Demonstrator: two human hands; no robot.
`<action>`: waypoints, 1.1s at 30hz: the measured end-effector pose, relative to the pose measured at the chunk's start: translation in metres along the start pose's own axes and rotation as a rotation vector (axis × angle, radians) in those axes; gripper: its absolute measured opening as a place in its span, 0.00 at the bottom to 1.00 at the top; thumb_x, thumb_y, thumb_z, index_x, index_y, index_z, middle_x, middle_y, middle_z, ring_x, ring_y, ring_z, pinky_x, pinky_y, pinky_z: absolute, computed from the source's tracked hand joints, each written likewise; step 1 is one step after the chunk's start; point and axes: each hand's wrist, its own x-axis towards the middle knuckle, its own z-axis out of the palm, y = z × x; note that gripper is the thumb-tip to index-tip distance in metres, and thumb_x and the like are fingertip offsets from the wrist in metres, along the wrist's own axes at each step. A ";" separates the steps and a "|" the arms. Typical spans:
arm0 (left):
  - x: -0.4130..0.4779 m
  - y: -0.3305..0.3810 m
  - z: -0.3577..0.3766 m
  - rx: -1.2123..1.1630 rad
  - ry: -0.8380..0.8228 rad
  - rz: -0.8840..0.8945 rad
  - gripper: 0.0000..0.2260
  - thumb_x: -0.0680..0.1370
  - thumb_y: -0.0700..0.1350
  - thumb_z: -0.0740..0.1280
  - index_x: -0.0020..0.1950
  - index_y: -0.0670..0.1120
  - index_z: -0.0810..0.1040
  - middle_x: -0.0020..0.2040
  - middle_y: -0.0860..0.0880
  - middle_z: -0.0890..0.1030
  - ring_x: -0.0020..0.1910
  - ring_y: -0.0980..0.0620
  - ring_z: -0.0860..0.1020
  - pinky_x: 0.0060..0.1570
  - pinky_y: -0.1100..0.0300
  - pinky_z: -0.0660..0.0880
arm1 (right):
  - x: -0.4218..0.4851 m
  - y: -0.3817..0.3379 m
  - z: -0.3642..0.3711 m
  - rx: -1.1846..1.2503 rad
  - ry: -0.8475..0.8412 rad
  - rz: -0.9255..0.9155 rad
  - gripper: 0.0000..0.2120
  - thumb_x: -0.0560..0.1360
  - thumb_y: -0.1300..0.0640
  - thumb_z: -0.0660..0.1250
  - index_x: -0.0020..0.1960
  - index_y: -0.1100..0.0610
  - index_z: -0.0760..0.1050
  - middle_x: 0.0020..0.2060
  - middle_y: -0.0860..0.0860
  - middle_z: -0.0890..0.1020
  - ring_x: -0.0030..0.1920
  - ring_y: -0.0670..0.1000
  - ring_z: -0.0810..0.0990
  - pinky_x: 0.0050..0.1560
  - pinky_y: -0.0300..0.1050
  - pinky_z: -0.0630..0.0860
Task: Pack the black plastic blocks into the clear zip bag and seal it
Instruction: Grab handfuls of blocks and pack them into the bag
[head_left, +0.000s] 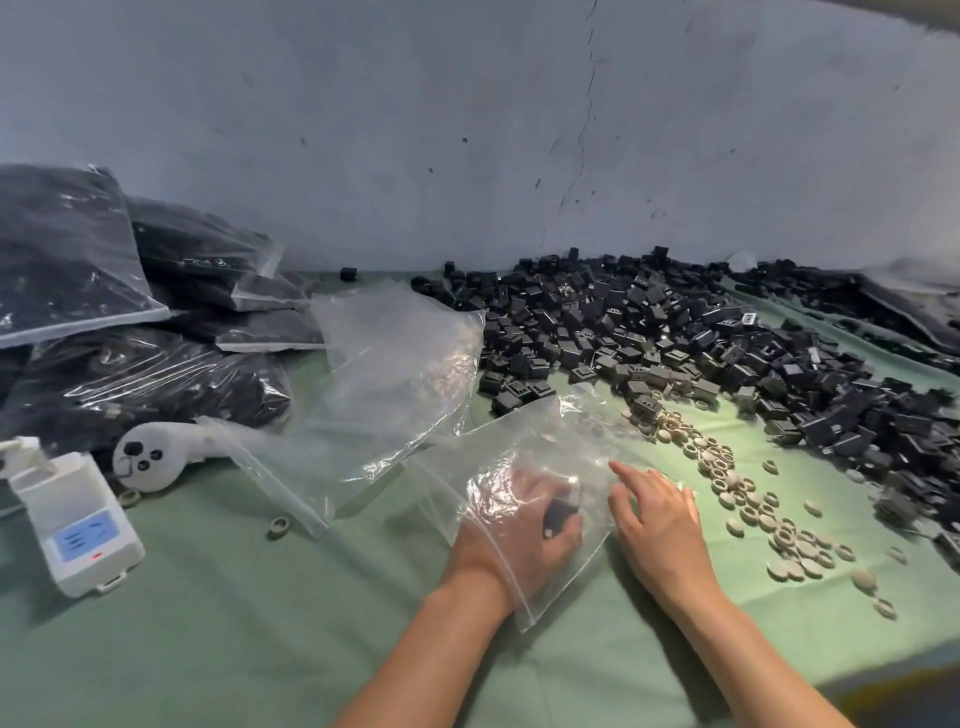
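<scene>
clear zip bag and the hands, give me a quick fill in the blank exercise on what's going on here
1. The left hand is ____ the clear zip bag, gripping a black plastic block.
2. The pile of black plastic blocks lies on a ____ cloth.
3. The beige rings lie to the ____ of the right hand.

Missing words: inside; green; right
</scene>
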 end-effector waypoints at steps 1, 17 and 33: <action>0.000 0.001 -0.001 0.017 0.009 0.010 0.19 0.74 0.67 0.50 0.60 0.62 0.69 0.49 0.59 0.78 0.54 0.55 0.75 0.62 0.59 0.72 | 0.000 -0.001 0.000 0.005 0.002 -0.006 0.21 0.83 0.50 0.53 0.74 0.50 0.69 0.71 0.49 0.74 0.76 0.51 0.64 0.79 0.58 0.47; 0.000 0.002 -0.008 0.088 -0.279 -0.022 0.29 0.80 0.65 0.46 0.71 0.53 0.72 0.68 0.50 0.76 0.69 0.47 0.72 0.69 0.51 0.64 | -0.004 -0.006 -0.006 0.169 0.066 -0.066 0.17 0.83 0.56 0.59 0.69 0.52 0.75 0.66 0.50 0.78 0.70 0.50 0.71 0.77 0.59 0.56; 0.063 0.021 -0.024 0.003 -0.451 -0.072 0.07 0.82 0.52 0.58 0.55 0.51 0.69 0.46 0.56 0.72 0.42 0.56 0.74 0.40 0.66 0.66 | -0.001 -0.005 -0.011 0.262 0.072 0.012 0.15 0.81 0.56 0.58 0.65 0.50 0.77 0.62 0.47 0.80 0.64 0.50 0.74 0.71 0.51 0.65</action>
